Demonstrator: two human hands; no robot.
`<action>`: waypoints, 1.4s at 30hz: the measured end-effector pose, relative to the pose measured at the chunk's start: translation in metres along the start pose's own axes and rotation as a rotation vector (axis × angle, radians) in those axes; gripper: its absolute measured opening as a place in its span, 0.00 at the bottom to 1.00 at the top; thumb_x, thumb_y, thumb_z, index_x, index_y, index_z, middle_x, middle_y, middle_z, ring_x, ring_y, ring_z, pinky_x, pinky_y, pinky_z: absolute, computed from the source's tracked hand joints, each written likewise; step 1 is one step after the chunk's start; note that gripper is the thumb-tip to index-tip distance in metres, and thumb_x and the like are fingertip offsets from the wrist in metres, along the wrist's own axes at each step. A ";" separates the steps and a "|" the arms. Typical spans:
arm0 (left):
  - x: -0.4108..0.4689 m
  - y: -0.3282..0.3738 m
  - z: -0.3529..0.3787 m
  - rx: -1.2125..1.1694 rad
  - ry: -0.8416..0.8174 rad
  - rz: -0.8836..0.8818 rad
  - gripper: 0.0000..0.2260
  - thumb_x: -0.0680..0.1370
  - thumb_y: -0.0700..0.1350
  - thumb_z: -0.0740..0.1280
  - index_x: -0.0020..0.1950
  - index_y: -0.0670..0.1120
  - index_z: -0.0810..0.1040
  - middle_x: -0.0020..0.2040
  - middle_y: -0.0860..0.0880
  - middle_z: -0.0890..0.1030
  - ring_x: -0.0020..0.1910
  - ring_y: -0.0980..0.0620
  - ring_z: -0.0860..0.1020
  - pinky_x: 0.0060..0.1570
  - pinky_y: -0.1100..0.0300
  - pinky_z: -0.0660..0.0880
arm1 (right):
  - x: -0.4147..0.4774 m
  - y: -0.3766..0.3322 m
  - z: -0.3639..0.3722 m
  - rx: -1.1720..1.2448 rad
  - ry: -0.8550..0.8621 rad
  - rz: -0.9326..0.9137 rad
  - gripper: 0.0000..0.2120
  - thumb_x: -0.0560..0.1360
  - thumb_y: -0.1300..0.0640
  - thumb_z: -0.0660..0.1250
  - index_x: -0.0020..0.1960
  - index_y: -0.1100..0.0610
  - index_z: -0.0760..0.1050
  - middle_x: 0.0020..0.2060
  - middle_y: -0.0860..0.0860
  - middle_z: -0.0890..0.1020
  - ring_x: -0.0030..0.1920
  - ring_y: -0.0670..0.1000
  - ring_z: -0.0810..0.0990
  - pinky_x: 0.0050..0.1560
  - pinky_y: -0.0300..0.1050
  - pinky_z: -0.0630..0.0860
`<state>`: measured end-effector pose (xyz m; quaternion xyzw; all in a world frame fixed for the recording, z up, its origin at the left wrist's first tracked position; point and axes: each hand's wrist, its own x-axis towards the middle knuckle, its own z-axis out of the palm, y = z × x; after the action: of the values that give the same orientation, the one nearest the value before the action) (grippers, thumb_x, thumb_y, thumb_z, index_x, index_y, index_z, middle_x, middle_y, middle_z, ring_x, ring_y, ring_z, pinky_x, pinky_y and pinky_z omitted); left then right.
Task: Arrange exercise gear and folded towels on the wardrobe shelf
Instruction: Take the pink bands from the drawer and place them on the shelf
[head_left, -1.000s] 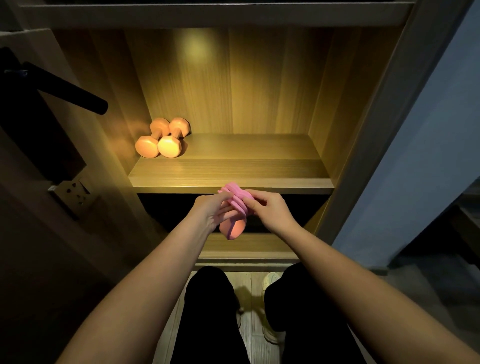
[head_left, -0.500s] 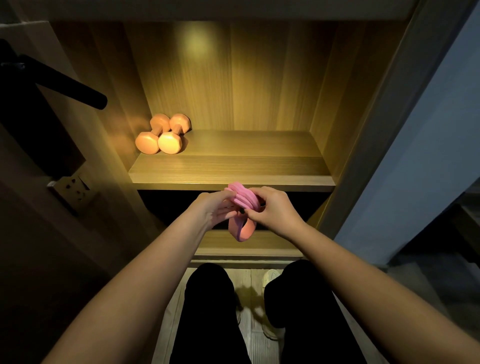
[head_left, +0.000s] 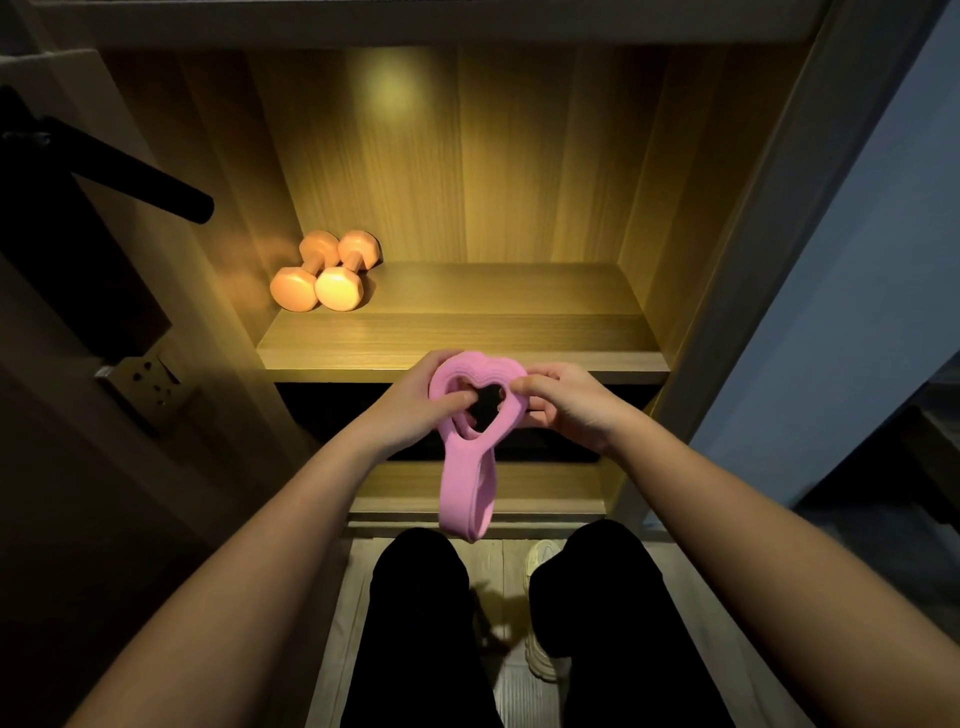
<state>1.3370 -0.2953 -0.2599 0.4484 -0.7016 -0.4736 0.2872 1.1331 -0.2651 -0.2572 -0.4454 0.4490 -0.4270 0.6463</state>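
Both my hands hold a pink resistance band (head_left: 467, 483) in front of the lit wooden wardrobe shelf (head_left: 462, 353). My left hand (head_left: 415, 405) pinches its left side and my right hand (head_left: 566, 405) pinches its right side, spreading the top into a loop. The band's lower part hangs down loose below my hands. Two orange-lit dumbbells (head_left: 324, 273) lie side by side at the shelf's back left corner. No towels are in view.
A lower shelf (head_left: 545, 488) sits beneath the lit one. The open wardrobe door (head_left: 78, 291) with a black bar handle (head_left: 140, 176) stands at the left. A blue-grey wall (head_left: 857, 291) is at the right. My black-trousered legs and a pale shoe (head_left: 540, 649) are below.
The bunched band has come undone: my hands moved apart, opening a loop on top, and its lower part dropped down to hang well below my hands.
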 end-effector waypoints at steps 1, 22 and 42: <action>0.003 0.003 0.002 0.086 0.070 0.002 0.12 0.78 0.39 0.65 0.62 0.46 0.73 0.47 0.46 0.82 0.40 0.51 0.83 0.41 0.61 0.77 | 0.000 -0.001 0.001 -0.015 -0.017 0.022 0.07 0.78 0.68 0.62 0.53 0.64 0.78 0.41 0.57 0.82 0.42 0.51 0.82 0.46 0.42 0.82; 0.048 -0.007 -0.007 0.114 0.381 -0.164 0.06 0.80 0.44 0.63 0.56 0.45 0.75 0.45 0.46 0.81 0.42 0.50 0.81 0.41 0.56 0.78 | 0.044 -0.001 0.028 -0.053 0.371 -0.023 0.04 0.73 0.66 0.72 0.47 0.64 0.80 0.40 0.58 0.82 0.38 0.52 0.81 0.44 0.45 0.82; 0.138 -0.092 -0.044 0.394 0.565 -0.119 0.10 0.74 0.44 0.71 0.41 0.44 0.71 0.36 0.49 0.77 0.36 0.52 0.76 0.32 0.61 0.73 | 0.254 -0.051 -0.009 0.319 0.437 0.065 0.16 0.76 0.65 0.69 0.63 0.67 0.74 0.58 0.61 0.80 0.55 0.57 0.82 0.51 0.47 0.79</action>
<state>1.3462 -0.4513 -0.3309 0.6487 -0.6448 -0.2021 0.3500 1.1755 -0.5208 -0.2611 -0.2208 0.5188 -0.5574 0.6094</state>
